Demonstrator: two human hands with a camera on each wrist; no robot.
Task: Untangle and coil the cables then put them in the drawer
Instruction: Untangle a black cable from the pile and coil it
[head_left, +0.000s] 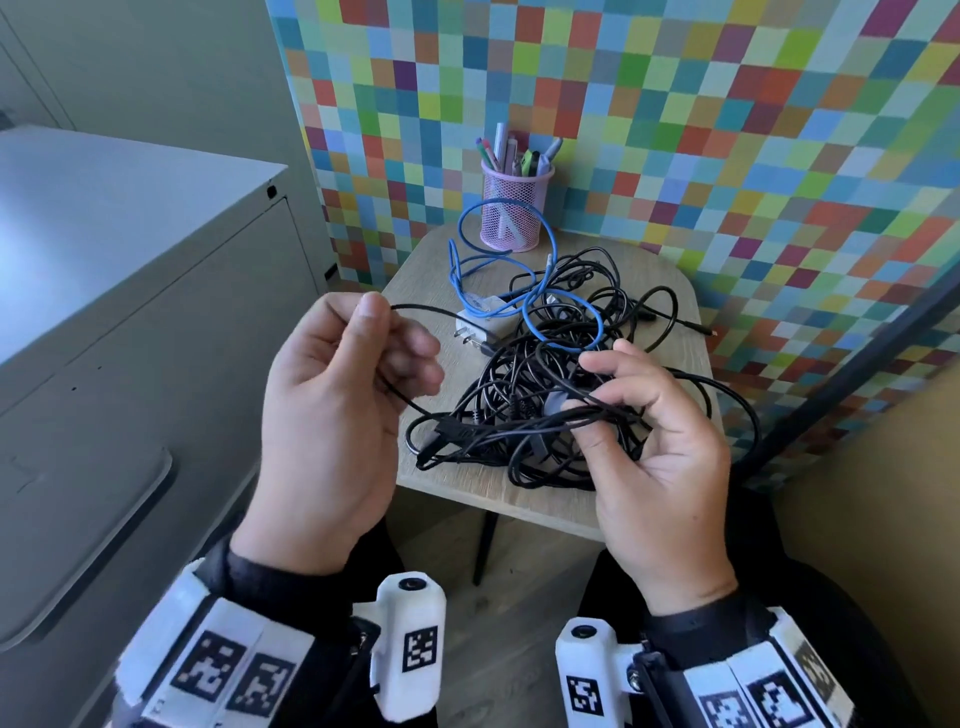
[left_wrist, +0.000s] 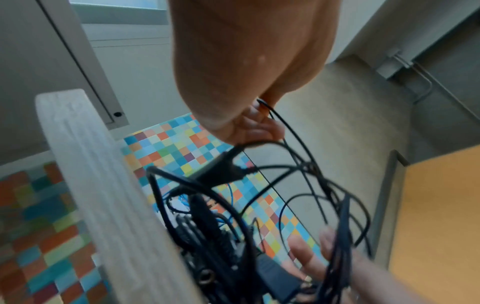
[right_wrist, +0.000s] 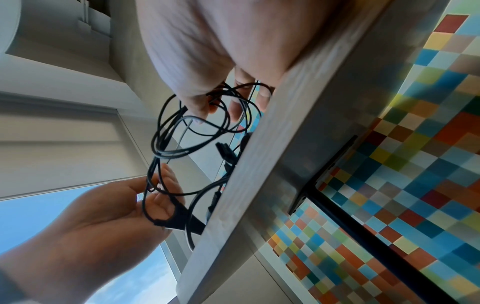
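A tangle of thin black cables (head_left: 524, 415) lies on the small wooden table (head_left: 452, 483), with a blue cable (head_left: 561, 322) looped over its far side. My left hand (head_left: 363, 358) is raised left of the pile and pinches one black strand (head_left: 415, 309) between thumb and fingers. My right hand (head_left: 618, 400) grips a bunch of black strands at the pile's near right. In the left wrist view the black cables (left_wrist: 285, 185) hang below my left hand (left_wrist: 249, 123). The right wrist view shows the cable loops (right_wrist: 187, 131) under my right hand (right_wrist: 207, 98).
A white plug adapter (head_left: 480, 325) lies at the left of the pile. A pink mesh pen cup (head_left: 514, 208) stands at the table's back. A grey cabinet (head_left: 130, 270) is on the left. A multicoloured checked wall (head_left: 727, 156) runs behind and right.
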